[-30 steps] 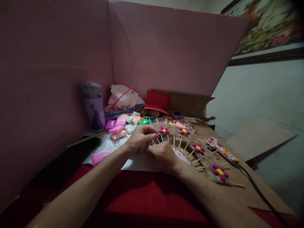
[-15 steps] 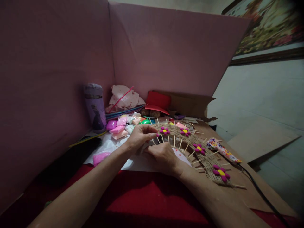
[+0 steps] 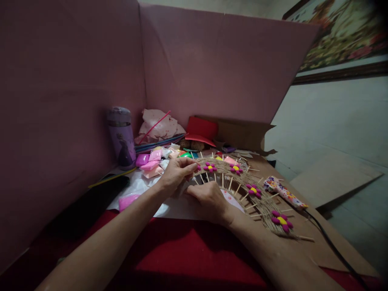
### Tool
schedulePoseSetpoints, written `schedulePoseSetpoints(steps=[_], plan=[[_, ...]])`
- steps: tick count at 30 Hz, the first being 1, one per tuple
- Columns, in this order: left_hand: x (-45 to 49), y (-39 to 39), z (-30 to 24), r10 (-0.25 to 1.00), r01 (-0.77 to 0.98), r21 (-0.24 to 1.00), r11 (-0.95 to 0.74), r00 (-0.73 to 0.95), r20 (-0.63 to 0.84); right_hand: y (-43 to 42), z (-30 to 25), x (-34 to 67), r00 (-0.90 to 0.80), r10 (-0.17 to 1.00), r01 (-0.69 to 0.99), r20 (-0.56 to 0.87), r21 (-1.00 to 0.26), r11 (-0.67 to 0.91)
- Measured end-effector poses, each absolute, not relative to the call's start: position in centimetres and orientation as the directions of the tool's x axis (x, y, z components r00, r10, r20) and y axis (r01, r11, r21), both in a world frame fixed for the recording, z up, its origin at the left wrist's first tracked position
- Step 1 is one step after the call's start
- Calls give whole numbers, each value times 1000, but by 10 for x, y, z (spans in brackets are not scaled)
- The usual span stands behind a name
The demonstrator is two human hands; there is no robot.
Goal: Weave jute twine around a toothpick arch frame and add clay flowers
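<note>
A twine-woven ring with wooden sticks poking out (image 3: 226, 167) lies in front of me, bearing several magenta clay flowers with yellow centres, such as one flower (image 3: 281, 220) at the near right. My left hand (image 3: 177, 171) is at the ring's far left part. Its thumb and forefinger are closed at a magenta clay petal (image 3: 198, 167), partly covered by the fingertips. Curled up just inside the ring, my right hand (image 3: 209, 201) has its thumb near the sticks; whatever its fingers grip is hidden. Below it shows a polka-dotted round centre (image 3: 233, 199).
Bagged coloured clay (image 3: 150, 165) lies behind my left hand, near a purple tumbler (image 3: 121, 139). A flower-patterned glue gun (image 3: 285, 193) with a black cord rests on cardboard (image 3: 327, 242) at right. Pink panels (image 3: 218, 64) stand behind, and red cloth (image 3: 182, 254) lies in front.
My left fingertips have shifted slightly up and a magenta petal now shows higher beside them. My right hand has hardly moved.
</note>
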State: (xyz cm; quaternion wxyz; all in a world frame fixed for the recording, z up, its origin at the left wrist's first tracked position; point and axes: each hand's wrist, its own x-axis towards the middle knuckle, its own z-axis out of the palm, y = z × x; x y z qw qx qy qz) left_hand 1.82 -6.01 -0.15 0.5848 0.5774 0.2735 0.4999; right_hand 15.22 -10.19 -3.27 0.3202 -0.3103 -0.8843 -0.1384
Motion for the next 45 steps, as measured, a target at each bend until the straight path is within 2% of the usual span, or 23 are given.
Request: schedulePoseSetpoints(steps=[3,7,10,20,25,38,45], plan=[[17,-59,-2,903,-313,943,-117,362,232,-104,-31,153,-511,521,658,684,-79,749],[14,-60,1,909,-369,929,-23,379,172,-106,-24,154,-147,648,689,747,-392,609],[14,-61,3,909,-385,923,1,386,160,-105,-19,155,55,658,676,751,-513,530],[14,-58,-1,882,-326,942,-80,417,219,-101,-19,155,61,688,617,723,-569,543],[16,-56,-3,869,-360,927,-103,421,260,-100,-18,157,28,678,585,734,-562,584],[19,-57,-5,899,-362,929,-75,378,220,-99,-20,158,36,652,567,757,-553,610],[17,-58,-3,899,-291,949,-120,375,228,-99,-20,159,29,631,548,775,-540,638]])
